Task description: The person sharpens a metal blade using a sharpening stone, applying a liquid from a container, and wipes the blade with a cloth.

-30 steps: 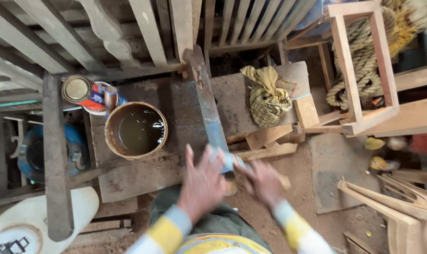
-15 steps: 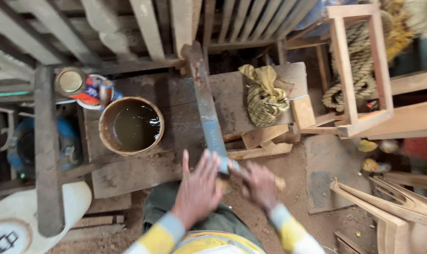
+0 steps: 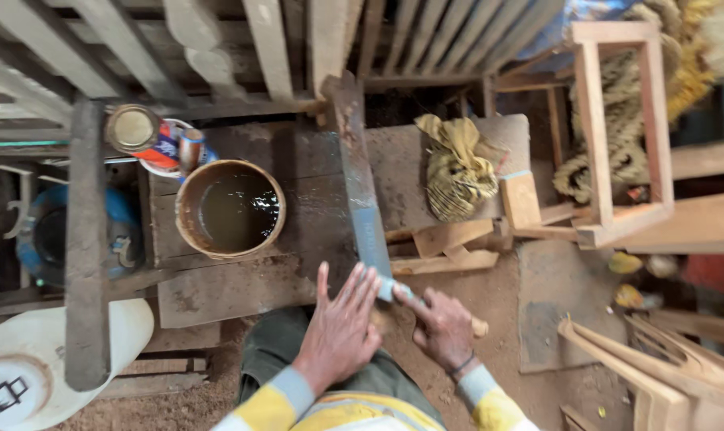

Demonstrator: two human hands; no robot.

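A long, narrow grey-blue sharpening stone (image 3: pixel 356 179) lies wet on a dark wooden bench (image 3: pixel 298 160) and slopes toward me. At its near end a small metal blade (image 3: pixel 386 288) rests flat on the stone. My left hand (image 3: pixel 342 329) is spread wide, its fingertips pressing by the blade. My right hand (image 3: pixel 443 329) grips the tool, and its wooden handle end (image 3: pixel 478 326) sticks out to the right. Both hands are over my lap, just in front of the bench's edge.
A round wooden bowl of murky water (image 3: pixel 230 209) stands left of the stone, with two tins (image 3: pixel 135 128) behind it. A knotted yellow cloth (image 3: pixel 457 166) lies to the right beside wood offcuts (image 3: pixel 449 239). A wooden frame (image 3: pixel 609 128), rope and planks crowd the right; a white container (image 3: pixel 27 359) sits lower left.
Both hands have slid a little down the stone toward my body with the blade. The view has shifted slightly; the bowl and the cloth have stayed put.
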